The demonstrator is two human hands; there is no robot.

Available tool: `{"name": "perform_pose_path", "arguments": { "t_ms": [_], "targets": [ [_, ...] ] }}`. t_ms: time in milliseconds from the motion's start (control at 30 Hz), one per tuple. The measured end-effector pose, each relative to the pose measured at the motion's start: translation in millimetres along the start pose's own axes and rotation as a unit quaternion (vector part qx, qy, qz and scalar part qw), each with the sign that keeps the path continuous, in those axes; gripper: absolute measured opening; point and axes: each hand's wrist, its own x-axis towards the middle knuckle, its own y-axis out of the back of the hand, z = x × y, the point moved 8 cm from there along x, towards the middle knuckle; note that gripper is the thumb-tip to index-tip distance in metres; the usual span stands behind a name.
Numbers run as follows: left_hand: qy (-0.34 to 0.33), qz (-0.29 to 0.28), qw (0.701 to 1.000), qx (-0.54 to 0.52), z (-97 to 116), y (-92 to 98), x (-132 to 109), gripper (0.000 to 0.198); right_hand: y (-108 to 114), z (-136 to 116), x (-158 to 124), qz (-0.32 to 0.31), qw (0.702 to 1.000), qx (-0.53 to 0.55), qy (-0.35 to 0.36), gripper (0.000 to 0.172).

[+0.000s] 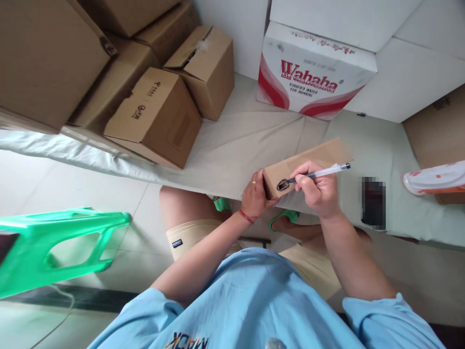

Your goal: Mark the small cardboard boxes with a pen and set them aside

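A small brown cardboard box [305, 157] lies slantwise near the front edge of the cloth-covered surface. My left hand [255, 196] is closed around its left end, steadying it. Between the thumb and fingers of my right hand [319, 191] is a pen [330, 170], with its tip pointing left and its dark end to the right. The pen tip meets the box beside a dark-rimmed hole or mark [282, 185] on the near left part of the face. Whether that mark is cut through cannot be made out for certain.
Several cardboard boxes [152, 116] are stacked at the left back. A white and red Wahaha carton [312, 72] stands behind. To the right are a blurred-out dark object [374, 202] and a white-orange package [436, 178]. A green plastic stool [72, 242] is on the floor at left.
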Motion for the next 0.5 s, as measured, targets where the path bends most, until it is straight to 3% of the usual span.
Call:
{"name": "perform_pose_path", "arguments": {
  "t_ms": [500],
  "targets": [
    [-0.008, 0.006, 1.000, 0.014, 3.6, 3.3, 1.5, 0.108, -9.9, 4.6, -3.2, -0.026, 1.000, 0.007, 0.006, 0.017]
  ]
}}
